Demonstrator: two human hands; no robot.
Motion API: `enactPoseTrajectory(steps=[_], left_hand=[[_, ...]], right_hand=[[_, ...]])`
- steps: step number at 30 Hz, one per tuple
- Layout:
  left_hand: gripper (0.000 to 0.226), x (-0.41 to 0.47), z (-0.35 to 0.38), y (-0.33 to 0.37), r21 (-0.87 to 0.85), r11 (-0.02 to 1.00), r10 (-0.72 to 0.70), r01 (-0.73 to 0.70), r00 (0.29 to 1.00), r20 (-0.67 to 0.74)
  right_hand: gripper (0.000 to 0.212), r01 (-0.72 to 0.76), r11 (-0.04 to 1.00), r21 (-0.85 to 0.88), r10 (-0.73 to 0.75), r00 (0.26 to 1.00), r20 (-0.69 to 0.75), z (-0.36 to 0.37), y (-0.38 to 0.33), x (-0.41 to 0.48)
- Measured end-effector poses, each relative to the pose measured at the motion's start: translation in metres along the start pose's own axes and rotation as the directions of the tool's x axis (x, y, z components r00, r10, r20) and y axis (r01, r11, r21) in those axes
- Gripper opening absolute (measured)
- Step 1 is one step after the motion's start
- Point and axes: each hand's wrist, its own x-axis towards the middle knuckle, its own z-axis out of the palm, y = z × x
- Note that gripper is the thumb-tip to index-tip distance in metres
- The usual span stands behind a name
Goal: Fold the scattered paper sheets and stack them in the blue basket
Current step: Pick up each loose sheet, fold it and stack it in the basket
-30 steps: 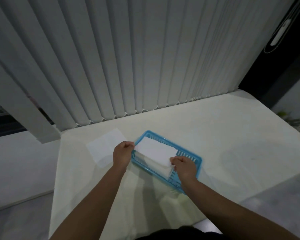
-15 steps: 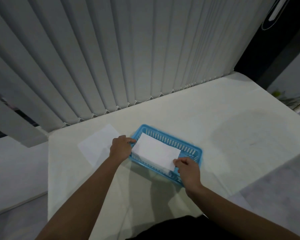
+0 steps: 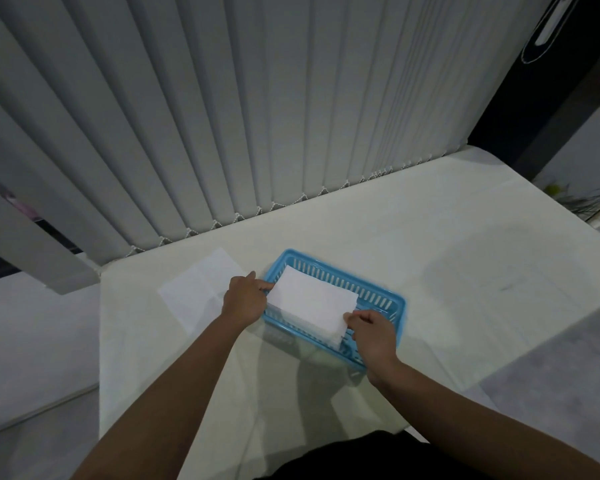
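A blue slatted basket (image 3: 378,293) lies on the pale table, holding a stack of folded white sheets. The top folded sheet (image 3: 312,299) rests on that stack. My left hand (image 3: 245,297) pinches its left end at the basket's left rim. At the sheet's near right corner, my right hand (image 3: 373,332) grips it over the basket's front edge. One unfolded white sheet (image 3: 198,289) with crease lines lies flat on the table just left of my left hand.
Grey vertical blinds (image 3: 257,116) hang along the table's far edge. The table (image 3: 465,271) ends at the left near the flat sheet and at the right by a dark wall. A lower grey surface sits to the left.
The folded sheet has come down from above the basket onto the stack inside it. Both hands stayed on its ends and lowered with it.
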Motion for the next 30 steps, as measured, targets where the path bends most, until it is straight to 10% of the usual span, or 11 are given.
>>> enactPoseTrajectory(steps=[15,18,22,30], left_hand=[[0.043,-0.019,-0.005,0.009,0.038,0.986,0.167,-0.163,0.963,-0.21],[0.046,-0.024,0.004,0.013,0.202,0.929,0.347,-0.31,0.919,-0.188],[0.071,-0.026,0.023,0.017,0.381,0.831,0.406,-0.405,0.91,0.083],[0.082,-0.02,0.042,0.006,0.44,0.796,0.403,-0.416,0.906,0.127]], right_hand=[[0.013,0.196,0.966,-0.166,-0.202,0.979,-0.015,-0.005,0.007,-0.003],[0.031,0.518,0.654,-0.552,-0.52,0.837,0.17,-0.004,0.009,0.0],[0.065,0.605,0.272,-0.749,-0.397,0.779,0.485,0.005,0.006,0.006],[0.099,0.608,0.149,-0.78,-0.265,0.785,0.56,0.007,0.019,0.021]])
